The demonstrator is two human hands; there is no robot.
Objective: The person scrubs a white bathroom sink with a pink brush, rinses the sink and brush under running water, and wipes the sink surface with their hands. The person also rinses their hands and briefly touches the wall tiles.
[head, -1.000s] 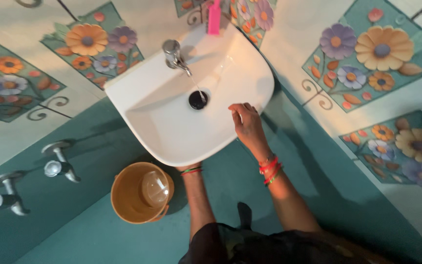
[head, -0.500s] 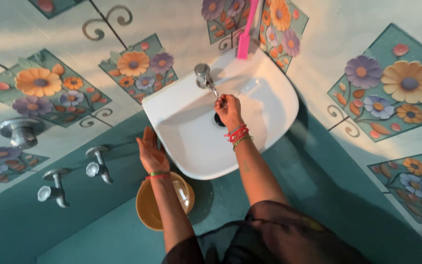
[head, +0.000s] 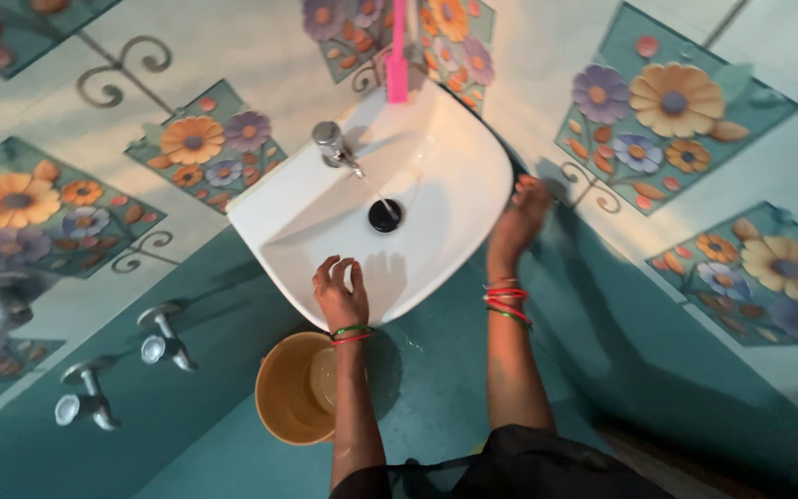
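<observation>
Two hands work the white basin [head: 325, 208]: left hand [head: 342, 294] curled loosely on its near rim, right hand [head: 519, 222] open, gripping nothing, against its right edge; firm, even rim pressure seems best.

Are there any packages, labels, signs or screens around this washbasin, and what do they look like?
None show. The nearest to printed matter are the flower-patterned wall tiles, orange, purple and teal, around the white basin. A plain pink brush handle stands at the basin's back edge. A plain orange bucket sits below. The left hand rests on the basin's front rim; the right hand is at its right rim.
</observation>
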